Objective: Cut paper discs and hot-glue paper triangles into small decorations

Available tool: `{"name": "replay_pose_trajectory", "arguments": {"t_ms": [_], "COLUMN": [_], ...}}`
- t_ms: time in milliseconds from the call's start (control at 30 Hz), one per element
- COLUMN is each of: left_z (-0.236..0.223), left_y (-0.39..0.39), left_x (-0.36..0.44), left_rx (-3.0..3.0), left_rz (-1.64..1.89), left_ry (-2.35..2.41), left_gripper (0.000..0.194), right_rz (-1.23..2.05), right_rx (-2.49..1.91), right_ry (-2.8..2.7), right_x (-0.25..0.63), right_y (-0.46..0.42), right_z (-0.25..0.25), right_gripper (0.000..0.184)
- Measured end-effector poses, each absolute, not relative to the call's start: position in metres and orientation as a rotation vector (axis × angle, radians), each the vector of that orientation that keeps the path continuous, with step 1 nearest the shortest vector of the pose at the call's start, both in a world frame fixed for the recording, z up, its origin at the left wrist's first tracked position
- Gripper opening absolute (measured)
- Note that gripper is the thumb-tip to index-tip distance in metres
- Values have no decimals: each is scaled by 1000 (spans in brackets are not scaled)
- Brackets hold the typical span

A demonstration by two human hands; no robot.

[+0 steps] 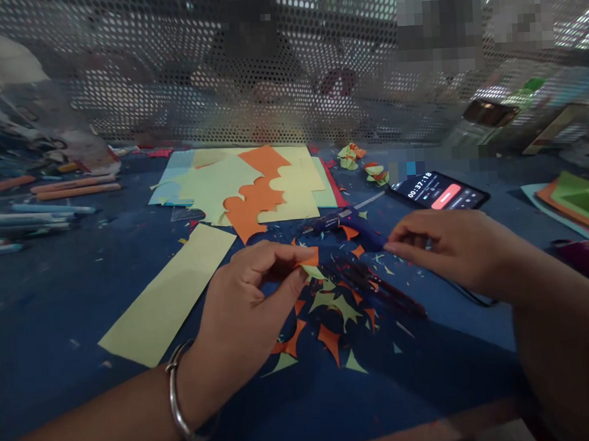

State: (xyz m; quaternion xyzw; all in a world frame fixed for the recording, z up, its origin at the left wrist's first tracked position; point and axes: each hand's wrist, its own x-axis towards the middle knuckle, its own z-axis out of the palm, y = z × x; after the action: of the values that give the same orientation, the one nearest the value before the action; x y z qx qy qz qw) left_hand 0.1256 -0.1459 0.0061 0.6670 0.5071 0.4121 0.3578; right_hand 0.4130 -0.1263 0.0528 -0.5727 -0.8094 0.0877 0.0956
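Observation:
My left hand [256, 301] pinches small pieces of cut paper, an orange one [310, 255] and a pale green one [313, 271], between thumb and fingers. To the right, my right hand [439, 246] has its fingers closed at the handle end of a dark blue glue gun [369, 233], which lies on the table with a glue stick [371, 200] out of its back. Below the glue gun lie dark scissors [381, 287], partly blurred. Orange scraps [329, 342] and green scraps [346, 308] are strewn below and right of my left hand.
A pale yellow paper strip [173, 296] lies left. Stacked sheets [293, 204] with a cut orange sheet [258, 197] are behind. Layered paper flowers [375, 173] sit near a phone [438, 192] showing a timer. Pens [42, 217] lie left, colored paper [577, 196] right; a perforated metal panel [168, 76] stands behind.

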Motion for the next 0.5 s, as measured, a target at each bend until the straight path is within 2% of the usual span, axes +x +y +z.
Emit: {"name": "replay_pose_trajectory", "arguments": {"t_ms": [233, 500], "left_z": [8, 0], "left_y": [-144, -136], "left_x": [124, 122], "left_rx": [1635, 1481], "left_rz": [1087, 1199], "left_ry": [1375, 1364], "left_gripper": [15, 20], "right_rz": [272, 127], "right_rx": [-1668, -1877], "right_ry": [-2498, -2378], "right_x": [419, 404], "right_y": [-151, -113], "right_z": [33, 33], "right_gripper": [28, 31]}}
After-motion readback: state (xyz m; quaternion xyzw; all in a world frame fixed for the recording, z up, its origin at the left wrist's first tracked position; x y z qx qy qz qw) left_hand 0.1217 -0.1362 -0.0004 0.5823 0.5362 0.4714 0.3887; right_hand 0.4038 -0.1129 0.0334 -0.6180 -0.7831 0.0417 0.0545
